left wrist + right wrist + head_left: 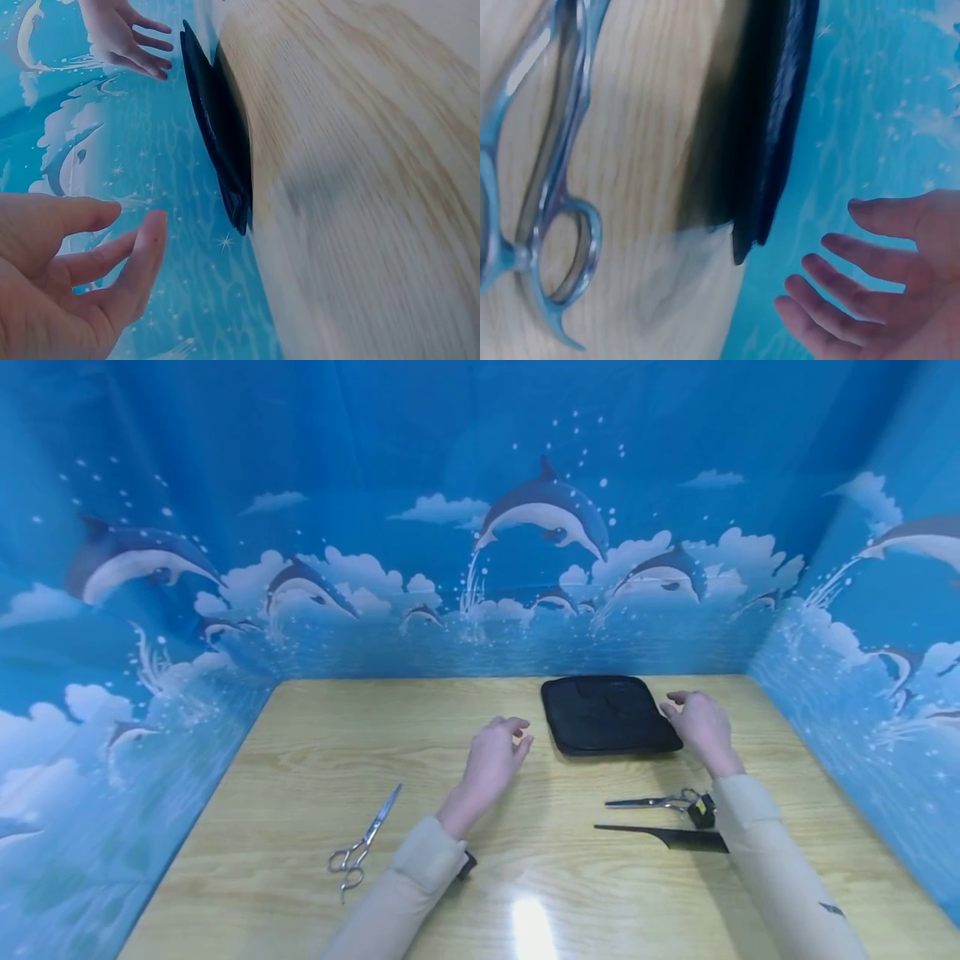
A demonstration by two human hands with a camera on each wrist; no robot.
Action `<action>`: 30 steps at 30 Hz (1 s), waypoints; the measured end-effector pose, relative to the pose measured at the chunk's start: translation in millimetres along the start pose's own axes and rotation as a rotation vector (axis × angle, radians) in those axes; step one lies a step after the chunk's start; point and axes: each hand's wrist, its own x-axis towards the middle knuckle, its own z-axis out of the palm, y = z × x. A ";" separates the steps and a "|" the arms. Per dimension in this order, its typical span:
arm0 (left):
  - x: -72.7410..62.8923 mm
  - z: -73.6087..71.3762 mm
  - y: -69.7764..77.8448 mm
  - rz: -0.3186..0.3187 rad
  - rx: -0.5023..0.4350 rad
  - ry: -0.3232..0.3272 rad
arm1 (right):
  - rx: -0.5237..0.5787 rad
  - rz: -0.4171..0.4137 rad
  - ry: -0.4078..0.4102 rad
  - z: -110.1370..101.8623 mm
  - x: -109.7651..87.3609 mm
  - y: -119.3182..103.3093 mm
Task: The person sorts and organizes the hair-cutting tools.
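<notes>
A flat black zip case (611,714) lies on the wooden table near its back edge. To its left is my left hand (492,760), held over the table with relaxed fingers and nothing in them. In the left wrist view, the left thumb and fingers (142,262) stand apart. My right hand (701,727) hovers at the right edge of the case, its fingers (840,296) spread and holding nothing. Just below that hand lie silver scissors (652,802) with finger rings, seen large in the right wrist view. A black tail comb (686,838) lies in front of them, its end hidden by the right sleeve.
Another pair of silver scissors (367,843) lies on the left part of the table (300,760), left of my left forearm. A small black block (702,810) is beside the right scissors' rings. Blue dolphin-print curtains (375,527) enclose the table's back and sides.
</notes>
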 end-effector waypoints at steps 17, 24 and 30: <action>5.6 21.7 2.9 -0.121 -0.070 -0.143 | 0.053 0.012 -0.253 16.3 35.3 27.0; 7.4 29.5 0.4 -0.117 -0.035 -0.155 | 0.095 0.035 -0.282 18.3 42.2 31.8; 7.8 37.3 0.6 -0.110 -0.044 -0.187 | 0.174 0.101 -0.345 20.3 43.4 32.0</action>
